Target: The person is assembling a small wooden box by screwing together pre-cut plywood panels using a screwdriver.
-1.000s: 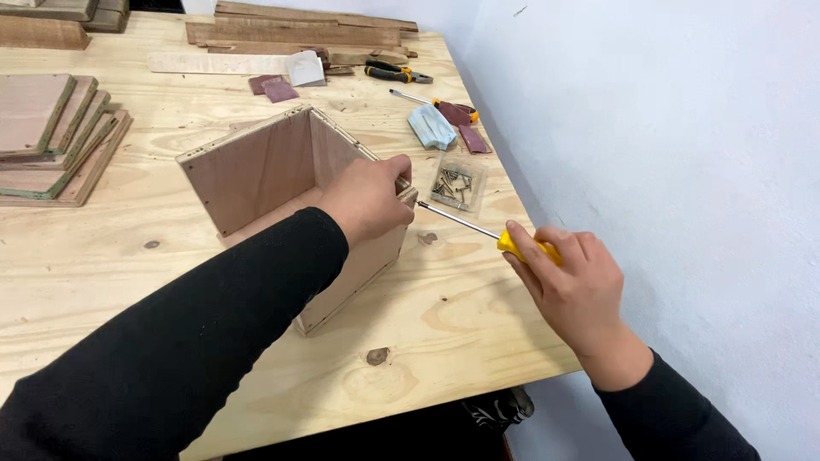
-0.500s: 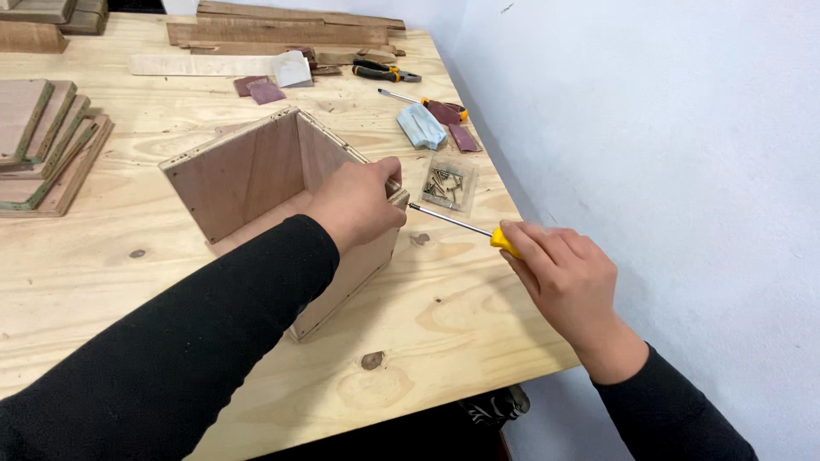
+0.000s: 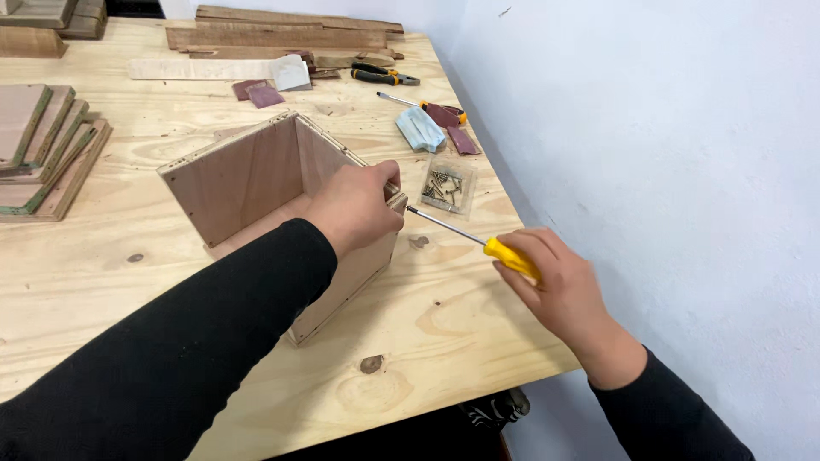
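An open-topped plywood box [image 3: 256, 171] stands on the pale wooden workbench [image 3: 444, 316]. My left hand [image 3: 354, 207] grips the box's near right corner from above. My right hand [image 3: 559, 286] is closed around the yellow handle of a screwdriver [image 3: 465, 233]. Its metal shaft points left, and the tip meets the box's right wall just under my left fingers. A small clear tray of screws [image 3: 446, 188] lies just beyond the shaft.
Stacked plywood panels [image 3: 38, 145] sit at the left edge. Long wood strips [image 3: 290, 30] line the back. Pliers [image 3: 384, 75], a second screwdriver [image 3: 418, 104], a pale blue folded cloth [image 3: 418, 130] and dark red sandpaper pieces [image 3: 260, 92] lie behind the box. A white wall [image 3: 666, 128] borders the bench's right.
Both hands and the screwdriver hold the same pose against the box corner. Only the camera view shifts slightly.
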